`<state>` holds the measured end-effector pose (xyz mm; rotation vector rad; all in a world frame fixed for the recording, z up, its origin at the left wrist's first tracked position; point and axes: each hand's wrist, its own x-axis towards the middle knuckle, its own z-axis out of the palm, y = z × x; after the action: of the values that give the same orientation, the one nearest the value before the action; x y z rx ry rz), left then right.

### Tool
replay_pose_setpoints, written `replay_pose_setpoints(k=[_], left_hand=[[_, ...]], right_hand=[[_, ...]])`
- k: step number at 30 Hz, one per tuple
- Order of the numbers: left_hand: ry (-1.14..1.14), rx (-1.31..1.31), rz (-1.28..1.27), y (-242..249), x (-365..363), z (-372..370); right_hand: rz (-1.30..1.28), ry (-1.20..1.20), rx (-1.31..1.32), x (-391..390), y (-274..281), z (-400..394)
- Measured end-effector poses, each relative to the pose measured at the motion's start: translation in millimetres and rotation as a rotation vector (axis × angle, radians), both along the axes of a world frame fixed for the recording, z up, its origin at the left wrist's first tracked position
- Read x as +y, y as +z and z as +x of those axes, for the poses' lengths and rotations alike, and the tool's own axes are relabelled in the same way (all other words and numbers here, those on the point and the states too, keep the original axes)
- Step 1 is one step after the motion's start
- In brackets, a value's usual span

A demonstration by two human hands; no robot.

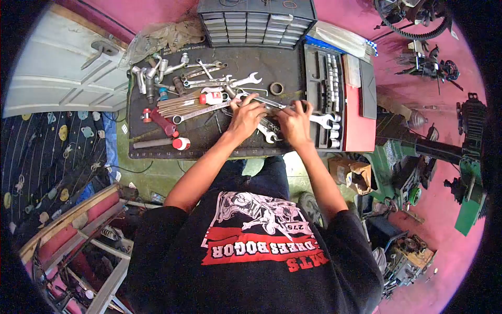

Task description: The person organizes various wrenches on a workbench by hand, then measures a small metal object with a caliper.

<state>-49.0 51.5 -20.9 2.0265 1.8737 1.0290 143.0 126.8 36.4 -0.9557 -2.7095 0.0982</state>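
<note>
My left hand [246, 119] reaches into a pile of tools on the dark mat, fingers bent and closed; what they hold is hidden. Close to its right, my right hand [295, 124] has its fingers curled round a combination wrench [321, 120], whose open jaw sticks out to the right. Another long wrench [266, 101] runs slantwise between the hands. Below them lies a wrench [270, 137] with its open jaw toward me. Left of my left hand are a long ring-ended wrench [196, 114] and a red-and-white capped tool [210, 98].
A socket case [354, 128] lies at the right of the mat [293, 68]. A small-drawer cabinet [256, 26] stands behind. Socket tools [151, 78], wrenches [247, 80], a metal ring [276, 88] and a hammer-like tool [162, 142] lie around. A door [63, 63] is at left.
</note>
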Motion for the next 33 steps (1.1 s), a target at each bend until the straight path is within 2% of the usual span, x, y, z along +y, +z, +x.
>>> replay_pose_setpoints(k=[3, 7, 9, 11, 13, 19, 26, 33], left_hand=[[-0.013, 0.086, -0.03, 7, 1, -2], [-0.04, 0.044, -0.042, 10, 3, -3], [-0.047, 0.01, -0.047, 9, 4, -3], [-0.031, 0.01, -0.042, 6, 5, -3], [-0.034, 0.001, -0.036, 4, 5, -3], [-0.026, -0.026, -0.037, 5, 5, -1], [-0.036, 0.009, -0.084, 8, 6, -3], [-0.03, -0.021, -0.072, 4, 6, -3]], right_hand=[[-0.012, 0.006, 0.004, -1, 0, -12], [-0.006, 0.009, -0.042, 7, 3, 8], [0.077, -0.038, -0.043, 12, 6, 25], [0.036, -0.055, -0.078, 15, 11, 39], [0.095, -0.054, -0.006, 14, 12, 41], [0.063, -0.057, -0.094, 10, 21, 32], [0.082, 0.055, -0.015, 9, -7, -20], [0.049, 0.056, 0.029, 13, 9, 17]])
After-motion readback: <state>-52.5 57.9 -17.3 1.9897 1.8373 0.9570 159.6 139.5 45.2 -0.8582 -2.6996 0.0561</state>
